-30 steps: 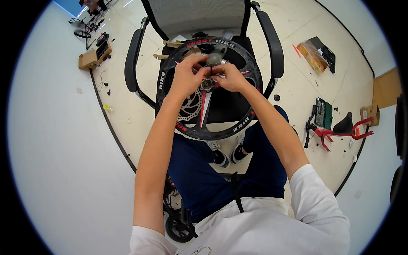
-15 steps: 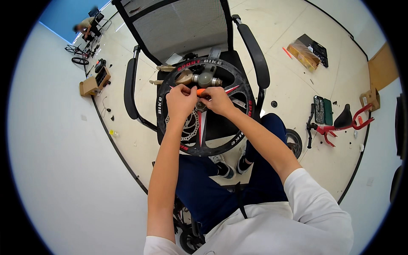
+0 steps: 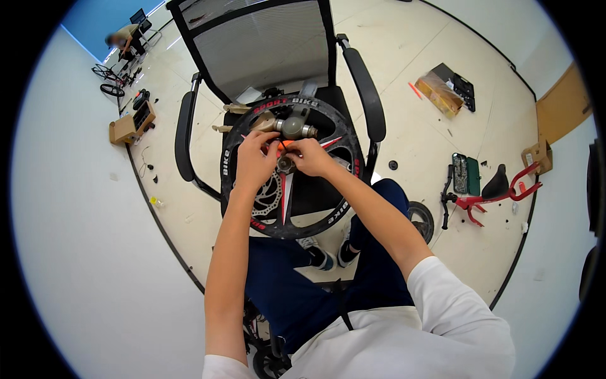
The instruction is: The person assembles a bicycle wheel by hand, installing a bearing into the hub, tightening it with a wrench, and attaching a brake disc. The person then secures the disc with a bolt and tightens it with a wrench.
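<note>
A black bicycle wheel [image 3: 286, 201] with red and white spokes lies flat across the chair seat in front of me, a perforated brake disc [image 3: 269, 203] at its hub [image 3: 286, 165]. My left hand [image 3: 254, 158] and my right hand [image 3: 311, 158] meet just above the hub. The fingers of both are pinched around something small; part of it looks thin and dark, and its kind is hidden. A bright orange piece [image 3: 287, 145] shows between my fingertips. Beyond it, a grey and tan cylindrical part [image 3: 294, 127] lies over the wheel's far side.
The black chair has a mesh back [image 3: 265, 50] and two armrests [image 3: 364, 95] flanking the wheel. On the floor to the right are a yellow box [image 3: 439, 95], a green case [image 3: 466, 175] and a red bike frame [image 3: 483, 201]. An open carton [image 3: 132, 124] stands left; a person [image 3: 128, 41] bends far off.
The view has shifted slightly, so the scene sits a little further left. My fingers have regrouped over the hub, and a dark thin piece now shows between them near the orange one.
</note>
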A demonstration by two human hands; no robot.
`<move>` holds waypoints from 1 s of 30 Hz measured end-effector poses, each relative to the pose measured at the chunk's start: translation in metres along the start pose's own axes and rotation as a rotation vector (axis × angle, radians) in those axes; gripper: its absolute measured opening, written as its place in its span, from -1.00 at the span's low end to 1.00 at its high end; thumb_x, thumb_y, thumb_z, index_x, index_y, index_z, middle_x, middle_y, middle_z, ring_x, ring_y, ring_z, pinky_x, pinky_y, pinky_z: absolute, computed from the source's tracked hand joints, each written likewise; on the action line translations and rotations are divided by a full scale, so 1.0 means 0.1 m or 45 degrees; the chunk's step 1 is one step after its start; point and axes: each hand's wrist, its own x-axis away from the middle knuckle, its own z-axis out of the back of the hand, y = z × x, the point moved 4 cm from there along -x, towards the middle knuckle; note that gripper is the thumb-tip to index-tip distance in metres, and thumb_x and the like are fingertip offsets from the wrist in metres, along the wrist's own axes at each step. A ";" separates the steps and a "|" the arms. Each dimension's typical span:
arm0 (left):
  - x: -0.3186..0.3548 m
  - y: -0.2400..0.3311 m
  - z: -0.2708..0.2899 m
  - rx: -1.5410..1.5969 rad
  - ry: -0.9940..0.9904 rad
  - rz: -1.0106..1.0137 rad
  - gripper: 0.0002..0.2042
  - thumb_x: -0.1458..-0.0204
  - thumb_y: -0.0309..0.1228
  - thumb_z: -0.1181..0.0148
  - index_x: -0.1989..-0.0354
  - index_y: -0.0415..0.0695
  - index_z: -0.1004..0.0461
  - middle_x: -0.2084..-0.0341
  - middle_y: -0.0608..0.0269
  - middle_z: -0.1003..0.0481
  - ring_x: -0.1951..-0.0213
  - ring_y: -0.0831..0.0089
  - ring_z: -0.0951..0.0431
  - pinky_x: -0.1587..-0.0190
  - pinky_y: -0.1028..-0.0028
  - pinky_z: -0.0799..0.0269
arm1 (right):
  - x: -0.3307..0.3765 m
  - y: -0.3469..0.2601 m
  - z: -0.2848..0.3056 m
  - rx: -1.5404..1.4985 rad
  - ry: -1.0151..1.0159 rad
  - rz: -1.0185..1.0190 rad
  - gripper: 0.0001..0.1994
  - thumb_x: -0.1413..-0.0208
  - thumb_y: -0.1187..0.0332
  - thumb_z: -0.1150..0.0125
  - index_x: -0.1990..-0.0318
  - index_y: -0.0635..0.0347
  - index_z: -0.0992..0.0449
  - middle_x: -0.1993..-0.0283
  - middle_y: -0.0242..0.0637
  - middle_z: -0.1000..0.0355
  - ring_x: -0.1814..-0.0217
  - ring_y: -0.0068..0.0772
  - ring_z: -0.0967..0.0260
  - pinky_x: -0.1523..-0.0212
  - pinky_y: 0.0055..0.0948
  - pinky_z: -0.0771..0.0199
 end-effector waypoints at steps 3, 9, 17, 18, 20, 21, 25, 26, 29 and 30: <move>0.02 0.02 0.00 0.009 0.025 -0.014 -0.84 -0.03 -0.48 -0.30 0.22 -0.22 -0.67 0.39 0.15 -0.57 0.51 0.37 -0.55 0.37 0.46 -0.46 | -0.01 -0.02 0.01 0.126 -0.105 -0.025 -0.81 -0.08 0.53 -0.25 0.15 0.40 -0.62 0.25 0.02 -0.61 0.20 -0.14 -0.62 0.13 -0.31 -0.57; 0.00 0.00 0.00 -0.016 0.152 0.023 -0.85 -0.01 -0.43 -0.33 0.35 -0.27 -0.67 0.49 0.08 -0.58 0.51 0.33 -0.58 0.41 0.42 -0.45 | 0.03 -0.15 0.05 -0.029 0.053 -0.115 -0.75 -0.06 0.40 -0.32 0.11 0.30 -0.63 0.25 0.04 -0.59 0.21 -0.01 -0.60 0.16 -0.27 -0.56; -0.03 0.00 -0.07 0.229 0.200 0.167 -0.85 -0.03 -0.45 -0.31 0.27 -0.24 -0.68 0.47 0.16 -0.58 0.51 0.44 -0.57 0.41 0.49 -0.44 | 0.07 -0.03 -0.02 0.130 0.252 -0.184 -0.79 -0.03 0.43 -0.37 0.20 0.37 -0.63 0.34 0.01 -0.59 0.34 -0.10 -0.61 0.27 -0.31 -0.57; -0.02 -0.02 -0.08 0.297 0.197 0.196 -0.83 -0.02 -0.45 -0.32 0.24 -0.24 -0.67 0.43 0.16 -0.57 0.48 0.43 -0.57 0.39 0.48 -0.45 | 0.06 -0.04 -0.01 0.083 0.272 -0.133 -0.81 -0.04 0.44 -0.36 0.21 0.37 -0.63 0.34 0.02 -0.58 0.36 -0.09 -0.59 0.29 -0.30 -0.57; -0.02 -0.08 -0.07 0.414 0.156 0.186 -0.79 0.00 -0.46 -0.31 0.19 -0.23 -0.67 0.38 0.17 -0.56 0.45 0.45 -0.56 0.37 0.50 -0.45 | 0.06 -0.07 -0.01 0.088 0.211 -0.120 -0.83 -0.07 0.46 -0.32 0.19 0.31 -0.64 0.32 0.02 -0.58 0.36 -0.07 -0.59 0.30 -0.29 -0.55; -0.01 -0.11 -0.09 0.487 0.110 0.154 -0.77 0.00 -0.47 -0.30 0.15 -0.22 -0.66 0.36 0.19 -0.55 0.44 0.46 -0.54 0.36 0.52 -0.44 | 0.09 -0.08 0.00 0.092 0.193 -0.126 -0.84 -0.08 0.47 -0.30 0.18 0.29 -0.65 0.32 0.01 -0.58 0.36 -0.07 -0.58 0.31 -0.30 -0.55; 0.07 -0.40 -0.26 0.721 -0.053 0.149 -0.74 -0.03 -0.62 -0.25 0.07 -0.29 -0.63 0.25 0.19 -0.58 0.34 0.57 -0.53 0.26 0.59 -0.45 | 0.15 -0.04 0.00 0.058 0.056 -0.216 -0.80 -0.10 0.50 -0.27 0.11 0.26 -0.63 0.30 -0.03 -0.57 0.34 -0.12 -0.56 0.31 -0.34 -0.52; 0.07 -0.49 -0.29 0.642 -0.063 0.156 -0.76 -0.04 -0.65 -0.25 0.09 -0.31 -0.63 0.26 0.16 -0.61 0.32 0.55 -0.56 0.22 0.59 -0.47 | 0.12 0.01 -0.01 0.036 0.064 -0.208 -0.80 -0.09 0.52 -0.27 0.11 0.27 -0.63 0.29 -0.05 -0.58 0.33 -0.13 -0.57 0.31 -0.35 -0.52; 0.08 -0.68 -0.43 0.677 -0.122 0.175 -0.84 -0.02 -0.58 -0.30 0.21 -0.30 -0.63 0.34 0.15 -0.60 0.41 0.42 -0.58 0.30 0.53 -0.47 | 0.11 -0.02 -0.01 0.036 0.078 -0.166 -0.82 -0.06 0.56 -0.29 0.16 0.32 -0.61 0.26 -0.08 -0.59 0.31 -0.14 -0.57 0.31 -0.37 -0.54; 0.09 -0.73 -0.44 0.727 -0.096 0.171 -0.86 -0.03 -0.57 -0.31 0.24 -0.33 -0.62 0.33 0.14 -0.61 0.39 0.39 -0.60 0.29 0.55 -0.47 | 0.06 -0.07 -0.03 0.020 0.083 -0.205 -0.83 -0.03 0.57 -0.33 0.18 0.31 -0.61 0.27 -0.14 -0.59 0.33 -0.22 -0.59 0.33 -0.43 -0.56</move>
